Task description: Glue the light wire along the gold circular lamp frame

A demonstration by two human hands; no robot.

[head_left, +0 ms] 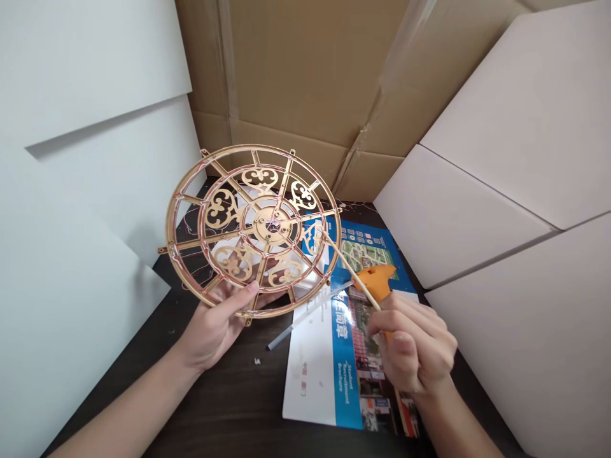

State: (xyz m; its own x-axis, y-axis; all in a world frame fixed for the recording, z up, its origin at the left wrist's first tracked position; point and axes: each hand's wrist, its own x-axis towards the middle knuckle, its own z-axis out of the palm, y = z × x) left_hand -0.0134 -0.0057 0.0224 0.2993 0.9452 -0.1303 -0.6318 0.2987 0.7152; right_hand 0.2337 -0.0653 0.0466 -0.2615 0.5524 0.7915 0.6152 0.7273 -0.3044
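Note:
My left hand (217, 327) grips the lower edge of a round gold openwork frame (274, 226), thumb in front and fingers behind. The frame has spokes, scrollwork panels and a hub, with thin red and white wires along its rings; it is held tilted up. In my closed right hand (415, 343) is a thin wooden stick (351, 270), its tip at the frame's right inner part. Whether the tip touches is hard to tell. An orange glue gun (375, 280) shows just beyond the right fingers, its handle partly hidden by them. A clear glue stick (305, 321) sticks out of its back.
A blue and white brochure (312, 381) lies on the dark table (229, 407) below the hands. A small white scrap (257, 361) sits near it. White panels (506, 191) stand at both sides, with cardboard (305, 70) behind. Loose wires lie near the back.

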